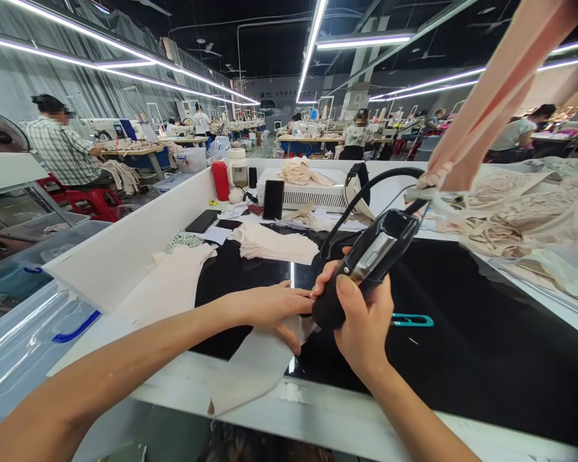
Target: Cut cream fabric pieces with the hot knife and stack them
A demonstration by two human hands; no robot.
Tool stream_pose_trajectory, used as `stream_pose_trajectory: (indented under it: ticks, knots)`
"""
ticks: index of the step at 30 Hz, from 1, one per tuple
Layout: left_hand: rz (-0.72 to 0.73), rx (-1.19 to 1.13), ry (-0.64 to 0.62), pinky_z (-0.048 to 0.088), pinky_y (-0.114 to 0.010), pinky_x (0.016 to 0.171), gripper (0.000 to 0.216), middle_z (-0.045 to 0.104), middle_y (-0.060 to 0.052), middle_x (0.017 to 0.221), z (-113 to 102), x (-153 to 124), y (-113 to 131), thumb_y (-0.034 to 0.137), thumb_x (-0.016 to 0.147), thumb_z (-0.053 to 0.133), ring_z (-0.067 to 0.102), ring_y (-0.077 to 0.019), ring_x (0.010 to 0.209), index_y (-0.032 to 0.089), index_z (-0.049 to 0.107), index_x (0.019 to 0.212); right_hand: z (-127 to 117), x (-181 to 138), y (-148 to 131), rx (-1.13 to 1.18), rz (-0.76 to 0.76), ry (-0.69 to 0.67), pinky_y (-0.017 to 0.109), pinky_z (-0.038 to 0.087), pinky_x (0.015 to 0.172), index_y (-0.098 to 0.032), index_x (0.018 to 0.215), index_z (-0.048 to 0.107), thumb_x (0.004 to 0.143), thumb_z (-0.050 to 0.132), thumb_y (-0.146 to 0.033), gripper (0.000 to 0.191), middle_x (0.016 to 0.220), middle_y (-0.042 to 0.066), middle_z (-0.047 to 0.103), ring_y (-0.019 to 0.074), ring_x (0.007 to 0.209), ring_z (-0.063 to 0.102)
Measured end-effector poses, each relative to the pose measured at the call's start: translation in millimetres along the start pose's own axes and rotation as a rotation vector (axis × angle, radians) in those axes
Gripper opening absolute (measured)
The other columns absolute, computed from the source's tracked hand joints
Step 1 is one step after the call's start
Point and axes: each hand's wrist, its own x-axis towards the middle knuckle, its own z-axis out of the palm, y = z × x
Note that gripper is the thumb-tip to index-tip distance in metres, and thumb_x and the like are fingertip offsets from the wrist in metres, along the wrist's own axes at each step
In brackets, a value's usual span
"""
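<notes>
My right hand [366,321] is wrapped round a black corded hand tool [366,263] with a metal lever on its side. From the tool a black cable arches back, and pink cloth strips [491,115] hang down to the cable. My left hand [277,311] rests with fingers stretched out on a pale cloth piece [253,372], which drapes over the table's front edge. Its fingertips are beside the tool's lower end. That end hides part of the cloth and whatever it touches. Just right of my right hand lies a teal flat-handled tool [417,319].
Stacked pale cloth pieces [277,244] lie behind my hands, with more cloth [168,279] at left. A phone [273,199] stands against a white box [313,199]. Beige garments [534,205] are heaped at right. A white wall [149,221] borders the table; co-workers sit beyond.
</notes>
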Motion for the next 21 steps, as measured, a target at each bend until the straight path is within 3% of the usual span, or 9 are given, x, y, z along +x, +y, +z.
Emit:
stream_pose_trajectory:
  ticks: [3,6,8,11,13,17,21]
  knots:
    - [0.013,0.031,0.172,0.038,-0.054,0.125,0.041,0.057,-0.014,0.157,6,-19,7,0.027,0.094,0.084,0.049,-0.0333,0.150,0.021,0.067,0.130,-5,5,-5,-0.004,-0.015,0.040,0.030,0.057,0.059,-0.029,0.107,0.059,0.090,0.081,-0.040,0.030,0.082,-0.005,0.070,0.0138,0.061,0.064]
    - [-0.137,0.136,0.360,0.053,-0.039,0.105,0.021,0.069,-0.012,0.129,20,-39,21,0.023,0.103,0.072,0.066,-0.0266,0.121,0.018,0.069,0.123,-12,10,-8,-0.023,-0.026,0.064,0.031,0.057,0.060,-0.028,0.110,0.060,0.090,0.080,-0.040,0.031,0.084,-0.004,0.069,0.0147,0.064,0.065]
    - [-0.194,0.188,0.364,0.054,-0.035,0.094,0.013,0.071,-0.008,0.114,32,-49,31,0.026,0.108,0.064,0.068,-0.0235,0.105,0.018,0.070,0.116,-14,13,-8,-0.030,-0.031,0.074,0.031,0.057,0.060,-0.028,0.109,0.060,0.090,0.081,-0.040,0.031,0.084,-0.005,0.069,0.0147,0.064,0.065]
    - [-0.208,0.236,0.329,0.054,-0.033,0.088,0.010,0.071,-0.006,0.107,46,-56,38,0.026,0.107,0.064,0.067,-0.0222,0.096,0.018,0.070,0.111,-15,15,-7,-0.029,-0.043,0.076,0.031,0.057,0.060,-0.027,0.106,0.060,0.090,0.081,-0.041,0.030,0.082,-0.005,0.069,0.0145,0.064,0.064]
    - [-0.176,0.261,0.317,0.054,-0.033,0.088,0.009,0.072,-0.006,0.111,48,-58,37,0.019,0.107,0.063,0.068,-0.0218,0.098,0.018,0.071,0.111,-14,15,-7,-0.029,-0.051,0.074,0.030,0.056,0.060,-0.027,0.105,0.060,0.090,0.081,-0.040,0.029,0.081,-0.005,0.069,0.0144,0.063,0.064]
    - [-0.026,0.241,0.292,0.054,-0.033,0.102,0.029,0.075,-0.007,0.121,40,-66,23,-0.001,0.102,0.055,0.070,-0.0211,0.112,0.019,0.071,0.117,-11,15,-8,-0.038,-0.038,0.074,0.030,0.057,0.059,-0.026,0.108,0.062,0.089,0.082,-0.041,0.031,0.080,-0.004,0.069,0.0145,0.063,0.063]
    - [0.022,0.179,0.311,0.055,-0.033,0.106,0.030,0.077,-0.008,0.123,30,-69,13,-0.001,0.099,0.058,0.070,-0.0218,0.117,0.019,0.072,0.117,-8,14,-9,-0.038,-0.017,0.090,0.030,0.057,0.058,-0.026,0.109,0.063,0.087,0.083,-0.042,0.034,0.079,-0.004,0.069,0.0150,0.063,0.063]
